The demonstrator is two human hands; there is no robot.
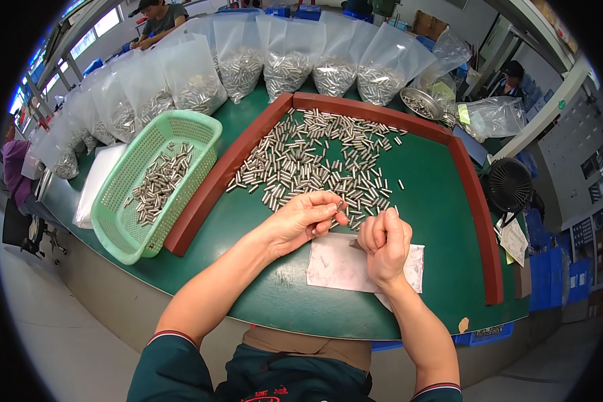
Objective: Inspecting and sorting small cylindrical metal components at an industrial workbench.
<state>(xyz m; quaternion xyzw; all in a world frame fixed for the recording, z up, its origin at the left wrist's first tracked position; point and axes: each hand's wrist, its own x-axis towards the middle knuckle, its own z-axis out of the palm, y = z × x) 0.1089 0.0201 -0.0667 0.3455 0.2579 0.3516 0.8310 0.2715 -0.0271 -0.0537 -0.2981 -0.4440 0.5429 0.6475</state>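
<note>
Many short silvery metal pins [295, 157] lie in a loose spread on the green table [275, 281]. At the near edge of this spread, my left hand [301, 221] pinches a small metal pin [340, 206] between thumb and fingers. Close beside it on the right, my right hand [386, 246] is closed with its fingers curled in. A small greyish edge shows by its lower fingers, but what it holds is hidden. Under my right hand lies a stained whitish cloth [338, 271], flat on the table.
Dark red bars [197, 204] frame the pins. Left of them stands a green plastic basket [117, 231] with more pins. Clear bags [288, 57] of pins line the back. A metal bowl [422, 104] and black fan [509, 184] stand right. Another person [161, 20] sits far left.
</note>
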